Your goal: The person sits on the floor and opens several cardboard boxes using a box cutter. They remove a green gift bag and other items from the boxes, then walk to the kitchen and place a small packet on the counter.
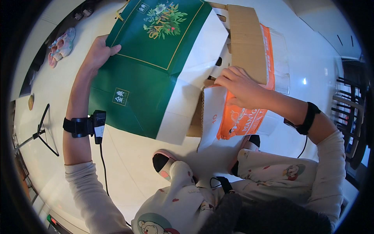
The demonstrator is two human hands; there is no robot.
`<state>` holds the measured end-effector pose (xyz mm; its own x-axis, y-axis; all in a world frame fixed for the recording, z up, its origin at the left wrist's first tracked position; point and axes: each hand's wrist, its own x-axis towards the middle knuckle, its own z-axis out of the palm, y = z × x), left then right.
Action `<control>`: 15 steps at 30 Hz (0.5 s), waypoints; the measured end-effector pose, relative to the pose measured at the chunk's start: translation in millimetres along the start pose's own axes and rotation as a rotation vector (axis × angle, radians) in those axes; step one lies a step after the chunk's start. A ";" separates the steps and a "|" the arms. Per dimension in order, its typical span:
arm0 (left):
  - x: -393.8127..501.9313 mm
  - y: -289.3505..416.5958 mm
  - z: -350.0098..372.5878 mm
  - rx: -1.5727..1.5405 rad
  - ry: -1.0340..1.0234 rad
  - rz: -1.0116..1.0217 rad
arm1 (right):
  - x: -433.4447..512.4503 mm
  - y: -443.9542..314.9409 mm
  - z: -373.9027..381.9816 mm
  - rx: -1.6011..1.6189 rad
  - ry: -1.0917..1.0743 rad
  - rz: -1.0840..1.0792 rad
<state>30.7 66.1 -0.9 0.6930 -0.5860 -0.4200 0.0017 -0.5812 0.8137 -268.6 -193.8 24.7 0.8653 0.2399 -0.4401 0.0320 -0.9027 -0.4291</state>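
My left hand point(100, 52) grips the left edge of a large green paper gift bag point(140, 73), its thumb on the printed face. The bag looks flattened, with a white side panel and a cord handle point(119, 15) at the top. To the right, my right hand point(238, 86) rests on a cardboard carton point(247, 38) printed orange and white, its fingers curled over the edge by a raised white flap point(213, 112). Cut holes show in the carton's side. The bag's white panel lies partly over the carton.
Patterned shoes point(62, 46) lie on the floor at upper left. A black tripod stand point(39, 133) is at the left. Dark slatted furniture point(349, 108) stands at the right. My slippered feet are just below the carton, and thin black cables hang from both wrist straps.
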 end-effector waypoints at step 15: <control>-1.4 -46.3 -40.8 -0.166 -0.072 0.168 | 6.5 8.5 27.5 0.210 0.039 -0.065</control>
<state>59.1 116.8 -21.6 0.6403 -0.7090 -0.2956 0.0127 -0.3749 0.9270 -276.5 -190.0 -3.5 0.8838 0.2772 -0.3768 -0.0132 -0.7904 -0.6125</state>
